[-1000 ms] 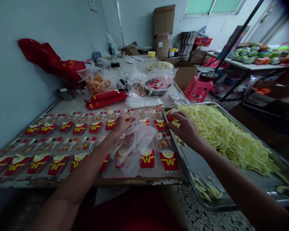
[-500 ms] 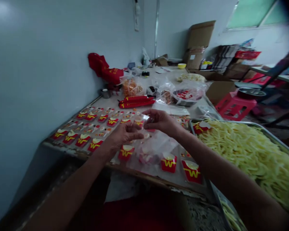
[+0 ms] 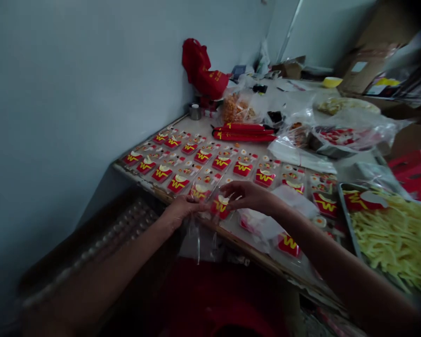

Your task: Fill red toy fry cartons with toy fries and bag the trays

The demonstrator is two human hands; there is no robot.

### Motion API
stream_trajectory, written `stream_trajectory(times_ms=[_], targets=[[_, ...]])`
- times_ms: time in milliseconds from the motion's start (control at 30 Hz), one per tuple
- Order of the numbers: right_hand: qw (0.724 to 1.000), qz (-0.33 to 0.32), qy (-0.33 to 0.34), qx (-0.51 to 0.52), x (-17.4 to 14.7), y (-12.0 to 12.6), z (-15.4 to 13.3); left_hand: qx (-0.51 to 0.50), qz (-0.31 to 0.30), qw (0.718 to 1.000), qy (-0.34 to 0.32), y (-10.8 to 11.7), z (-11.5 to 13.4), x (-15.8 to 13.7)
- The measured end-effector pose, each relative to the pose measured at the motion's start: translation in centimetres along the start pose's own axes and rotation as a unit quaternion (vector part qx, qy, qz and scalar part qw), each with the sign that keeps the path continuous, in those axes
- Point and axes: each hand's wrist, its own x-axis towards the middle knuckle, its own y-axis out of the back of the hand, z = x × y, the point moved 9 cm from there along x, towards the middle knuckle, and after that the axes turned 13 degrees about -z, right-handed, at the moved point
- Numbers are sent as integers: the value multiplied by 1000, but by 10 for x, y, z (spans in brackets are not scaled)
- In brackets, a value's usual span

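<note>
My left hand point(image 3: 185, 209) is at the front edge of the table, its thumb and fingers pinched on a clear plastic sleeve point(image 3: 198, 236) that hangs over the edge. Just to its right, my right hand point(image 3: 249, 196) hovers with curved fingers apart, beside a red fries-carton piece with a yellow W point(image 3: 220, 206). Whether its fingertips touch that piece is hard to see. Rows of similar red carton pieces point(image 3: 178, 183) in clear packaging cover the table, with small food-shaped pieces point(image 3: 206, 178) above them. A whitish plastic sheet point(image 3: 266, 215) lies under my right forearm.
A metal tray point(image 3: 351, 234) of yellow fries-like strips point(image 3: 393, 238) stands at the right. Behind the rows lie red folded packs point(image 3: 245, 132), a bag of orange pieces point(image 3: 235, 110) and a bowl point(image 3: 331, 149) under plastic. The wall point(image 3: 91, 84) bounds the left side.
The view has swung left, so the table shifts right in the picture. Both hands have come to the table's front edge, and clear plastic now hangs from my left hand.
</note>
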Motion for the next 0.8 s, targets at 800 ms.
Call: stream_trajectory(times_ms=[800], targets=[[864, -24, 145, -482, 177, -45, -52, -85, 255, 963, 25, 185, -56, -114]])
